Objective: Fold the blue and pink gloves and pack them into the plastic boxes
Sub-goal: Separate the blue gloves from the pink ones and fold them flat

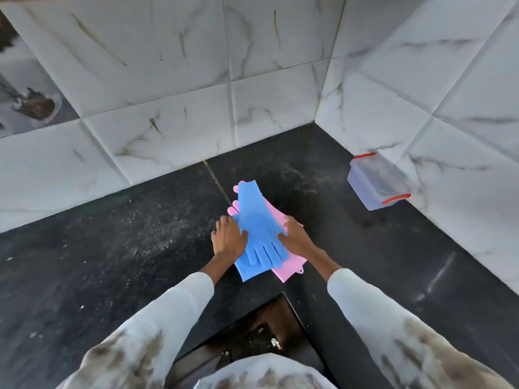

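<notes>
Looking down from a head-worn camera, the view takes in two arms in pale, brown-smudged sleeves reaching from the bottom of the frame toward its centre. Both hands meet over a small pile of rubber gloves lying on a dark, speckled countertop.

A blue glove lies on top, running from just above centre down toward the hands, its textured fingers pointing toward the lower edge. Beneath its fingers a second blue piece sticks out toward the lower left; whether it is a separate glove or a folded part cannot be told. Under the blue lies a pink glove, showing along the right side and lower right of the pile, with pink fingertips peeking out at the upper left.

The left hand rests at the left edge of the pile, fingers fairly straight and spread, its thumb side touching the blue glove; it looks relaxed and flat rather than gripping. The right hand sits at the right edge, thumb laid on the blue glove and fingers bent over the side of the pile; whether it is actually grasping the gloves or only pressing on them cannot be told.

Well apart, at the right of the frame, a clear plastic box with red clips and its lid on stands against the wall. White marble-patterned wall tiles fill the upper half and right side.
</notes>
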